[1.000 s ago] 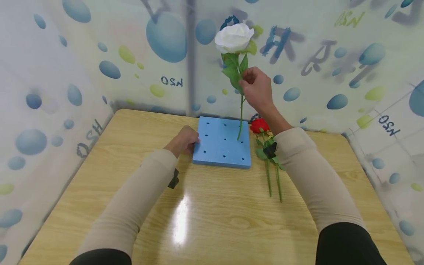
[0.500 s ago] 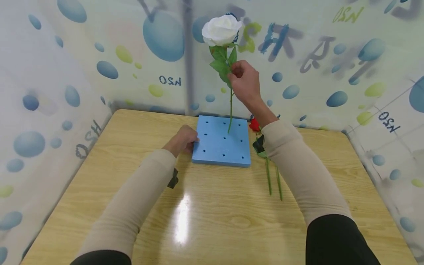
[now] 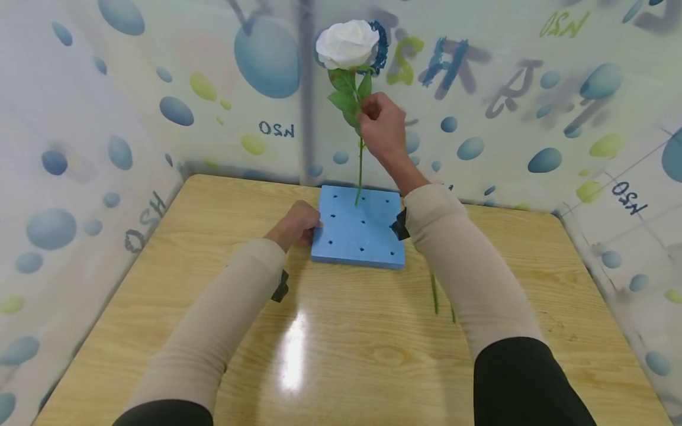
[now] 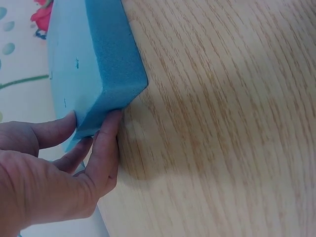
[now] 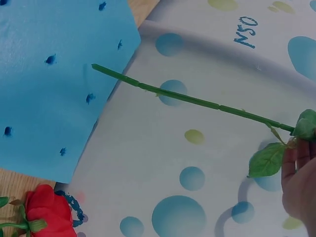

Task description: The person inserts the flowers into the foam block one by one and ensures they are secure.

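L hand [image 3: 299, 223] is at the blue block's L edge: thumb on top face, fingers against the side nr. a corner, so clamped on the block. Good brace pt.; press down & in w/ even force so block doesn't skid on the table [image 3: 346, 355], prob. light foam.

Blue block [image 3: 346, 234] lies flat on table nr. its far edge, holes up. White rose [image 3: 348, 106] is above the block's rear half, bloom up, stem roughly upright. Stem tip [image 5: 94, 66] sits nr. the block's rear-mid hole [image 5: 90, 98], a bit to its L; not in it. Contact w/ block surface: can't tell.

R hand [image 3: 383, 125], above the block's rear R side, has thumb & fingers pinched on the stem by the leaves. That's high up, so tip prob. wobbles; a lower pinch would likely steer better. To seat well: shift tip slightly R, square stem to block's top, then push straight down, slow, no twist, b/c thin stem may bend.

R of block: red rose [image 5: 47, 212] on table, plus green stems [image 3: 434, 293], partly behind R sleeve [image 3: 469, 260]. Mind that sleeve vs. those when lowering.
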A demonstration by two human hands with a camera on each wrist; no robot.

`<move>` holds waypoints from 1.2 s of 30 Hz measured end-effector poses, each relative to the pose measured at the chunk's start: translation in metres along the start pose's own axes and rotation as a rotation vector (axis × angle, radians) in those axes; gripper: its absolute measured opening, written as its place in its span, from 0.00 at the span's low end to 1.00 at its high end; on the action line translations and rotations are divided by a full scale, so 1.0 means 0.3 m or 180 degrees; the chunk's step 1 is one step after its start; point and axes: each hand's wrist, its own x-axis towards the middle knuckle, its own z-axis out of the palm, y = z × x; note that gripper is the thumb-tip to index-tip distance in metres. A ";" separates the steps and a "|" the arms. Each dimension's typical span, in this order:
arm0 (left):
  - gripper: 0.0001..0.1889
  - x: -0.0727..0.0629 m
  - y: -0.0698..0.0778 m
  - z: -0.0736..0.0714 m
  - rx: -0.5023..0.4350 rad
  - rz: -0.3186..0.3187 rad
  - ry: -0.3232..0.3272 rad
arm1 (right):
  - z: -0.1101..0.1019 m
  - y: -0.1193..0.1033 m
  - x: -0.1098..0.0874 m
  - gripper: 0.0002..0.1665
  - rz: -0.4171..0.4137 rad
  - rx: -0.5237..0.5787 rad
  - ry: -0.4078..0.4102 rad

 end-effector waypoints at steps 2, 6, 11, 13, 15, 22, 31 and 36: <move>0.15 -0.004 0.002 0.001 0.0010 0.0003 -0.0003 | 0.010 0.001 0.006 0.11 -0.0006 0.0038 0.0025; 0.15 -0.009 0.004 -0.001 0.0019 -0.0014 0.0007 | 0.034 0.004 0.019 0.10 -0.0017 0.0082 0.0085; 0.15 -0.011 0.004 -0.002 -0.0040 -0.0036 0.0003 | 0.064 0.006 0.033 0.10 -0.0005 0.0132 0.0155; 0.15 -0.011 0.004 -0.001 -0.0051 -0.0037 -0.0010 | 0.071 0.005 0.035 0.10 0.0003 0.0141 0.0185; 0.14 -0.012 0.004 0.000 -0.0021 -0.0030 -0.0016 | 0.077 0.001 0.035 0.09 0.0021 0.0142 0.0194; 0.13 -0.012 0.002 -0.004 0.0002 -0.0022 0.0020 | 0.095 -0.009 0.035 0.10 0.0009 0.0150 0.0161; 0.14 -0.010 -0.002 -0.005 -0.0032 -0.0028 -0.0006 | 0.112 -0.005 0.035 0.11 -0.0008 0.0039 0.0133; 0.12 -0.004 -0.005 -0.002 -0.0024 -0.0002 -0.0004 | 0.122 0.004 0.034 0.11 0.0012 0.0037 0.0024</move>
